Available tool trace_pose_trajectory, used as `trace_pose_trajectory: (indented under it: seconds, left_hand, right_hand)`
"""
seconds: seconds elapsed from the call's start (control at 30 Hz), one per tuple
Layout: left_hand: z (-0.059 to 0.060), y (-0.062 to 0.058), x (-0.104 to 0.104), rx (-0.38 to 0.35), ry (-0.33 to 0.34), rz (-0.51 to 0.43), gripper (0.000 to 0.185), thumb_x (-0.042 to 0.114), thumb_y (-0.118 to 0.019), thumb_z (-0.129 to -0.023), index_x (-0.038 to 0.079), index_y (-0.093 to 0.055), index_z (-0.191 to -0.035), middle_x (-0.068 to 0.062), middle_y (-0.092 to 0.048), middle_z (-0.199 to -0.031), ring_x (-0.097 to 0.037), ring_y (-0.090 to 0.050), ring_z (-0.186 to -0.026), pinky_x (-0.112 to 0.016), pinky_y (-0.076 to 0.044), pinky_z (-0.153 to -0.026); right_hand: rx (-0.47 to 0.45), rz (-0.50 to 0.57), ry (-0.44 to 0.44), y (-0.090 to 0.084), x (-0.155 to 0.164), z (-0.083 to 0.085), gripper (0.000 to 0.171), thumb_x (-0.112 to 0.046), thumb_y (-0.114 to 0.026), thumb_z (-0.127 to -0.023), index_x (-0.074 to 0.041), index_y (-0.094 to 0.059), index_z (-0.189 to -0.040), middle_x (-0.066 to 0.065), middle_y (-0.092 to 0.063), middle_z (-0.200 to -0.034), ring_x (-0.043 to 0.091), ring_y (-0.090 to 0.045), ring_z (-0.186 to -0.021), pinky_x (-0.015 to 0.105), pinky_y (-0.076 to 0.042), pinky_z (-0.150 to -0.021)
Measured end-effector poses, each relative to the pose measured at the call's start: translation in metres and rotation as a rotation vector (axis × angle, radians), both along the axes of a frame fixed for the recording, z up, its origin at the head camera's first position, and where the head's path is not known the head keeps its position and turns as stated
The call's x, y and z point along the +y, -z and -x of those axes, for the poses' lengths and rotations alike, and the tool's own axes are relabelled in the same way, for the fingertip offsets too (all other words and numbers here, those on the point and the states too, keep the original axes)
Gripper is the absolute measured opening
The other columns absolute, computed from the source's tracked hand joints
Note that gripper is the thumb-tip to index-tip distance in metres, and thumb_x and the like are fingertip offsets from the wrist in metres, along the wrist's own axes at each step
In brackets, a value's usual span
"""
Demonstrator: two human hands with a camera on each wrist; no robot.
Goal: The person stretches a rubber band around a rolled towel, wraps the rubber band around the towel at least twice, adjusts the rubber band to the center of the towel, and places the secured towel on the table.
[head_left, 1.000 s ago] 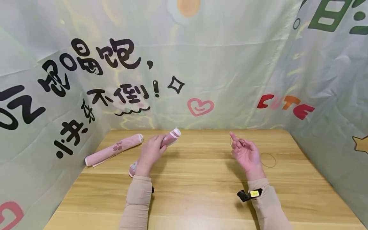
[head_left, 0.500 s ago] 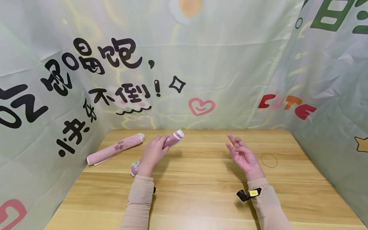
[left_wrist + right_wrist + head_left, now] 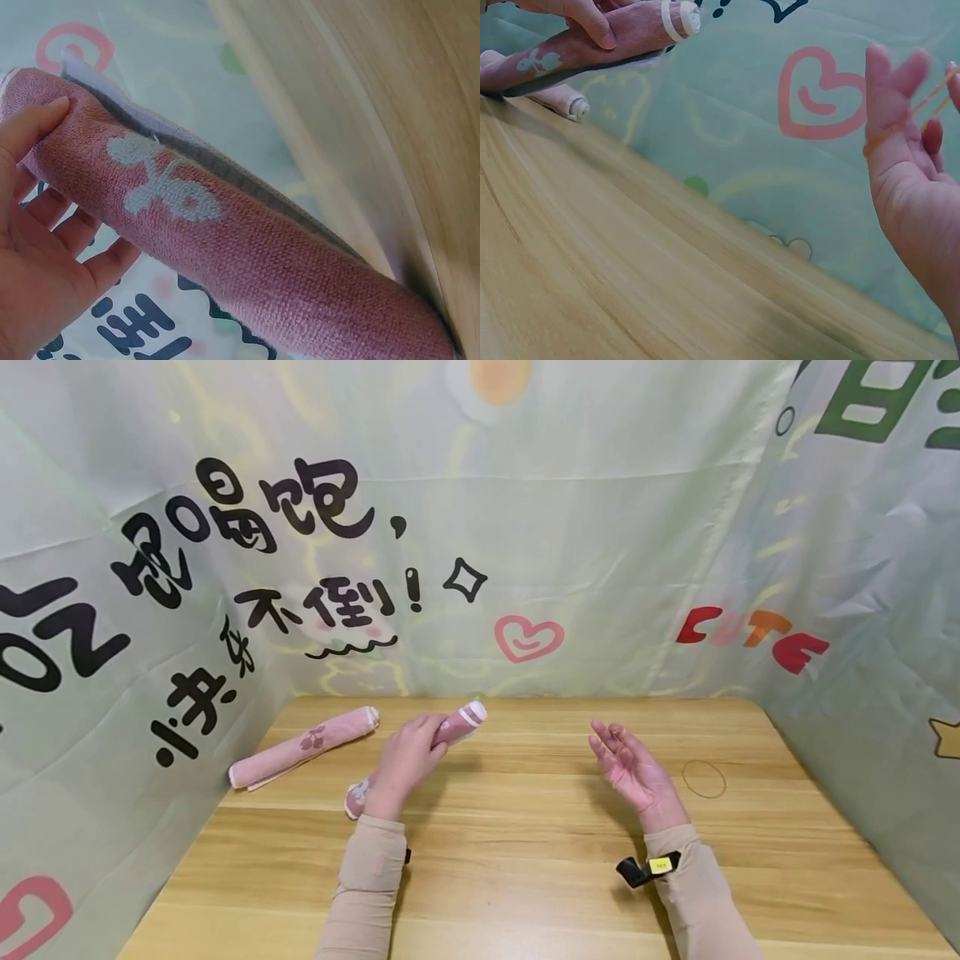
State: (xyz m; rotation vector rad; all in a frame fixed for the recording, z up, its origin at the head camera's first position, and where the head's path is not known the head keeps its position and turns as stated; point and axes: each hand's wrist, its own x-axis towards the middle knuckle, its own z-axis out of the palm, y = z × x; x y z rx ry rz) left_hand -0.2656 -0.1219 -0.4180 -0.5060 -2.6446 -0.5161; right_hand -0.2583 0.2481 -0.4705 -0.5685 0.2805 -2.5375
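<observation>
My left hand grips a rolled pink towel from above, its white-striped end tilted up and its lower end near the table. In the left wrist view, the thumb presses the towel's pink side beside a pale sprig pattern, fingers underneath. Apart from it, my right hand is raised, palm up, over the right half of the table. An orange-yellow rubber band loops round its outer fingers and stretches to a finger hooked at the right edge of the right wrist view.
Another rolled pink towel lies at the table's back left. A second thin rubber band lies flat right of my right hand. Printed cloth hangs behind and beside the wooden table.
My right hand's fingers have spread and shifted slightly left, the band drawn from a loose dangling loop to a taut one. The left hand keeps its grip on the towel.
</observation>
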Motion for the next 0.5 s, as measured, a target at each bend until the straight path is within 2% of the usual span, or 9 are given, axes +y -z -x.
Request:
trace_pose_trajectory:
  seconds: [0.1,0.27,0.5]
  left_hand:
    - [0.0,0.0,0.003,0.0,0.011,0.007,0.037,0.018,-0.071,-0.087,0.012,-0.064,-0.123,-0.011,-0.069,-0.116,-0.031,-0.067,-0.1,-0.051,-0.055,-0.082]
    - [0.001,0.003,0.01,0.027,0.037,0.034,0.036,0.018,-0.071,-0.086,0.012,-0.064,-0.121,-0.01,-0.07,-0.113,-0.031,-0.068,-0.097,-0.05,-0.056,-0.08]
    - [-0.004,0.004,0.024,0.083,0.088,0.07,0.035,0.02,-0.072,-0.086,0.012,-0.065,-0.12,-0.009,-0.071,-0.111,-0.031,-0.069,-0.096,-0.049,-0.056,-0.077]
  right_hand:
    - [0.02,0.008,-0.008,0.002,-0.001,0.001,0.047,-0.027,-0.028,-0.106,0.003,-0.064,-0.107,0.017,-0.063,-0.129,0.032,-0.062,-0.119,0.031,-0.053,-0.097]
    - [0.065,0.026,-0.02,0.006,-0.002,0.004,0.054,-0.037,-0.03,-0.104,0.004,-0.063,-0.109,0.02,-0.065,-0.126,0.033,-0.061,-0.12,0.032,-0.052,-0.097]
    - [0.076,-0.014,0.015,0.007,-0.005,0.004,0.052,-0.039,-0.031,-0.103,0.001,-0.059,-0.121,0.014,-0.065,-0.125,0.029,-0.063,-0.115,0.031,-0.053,-0.095]
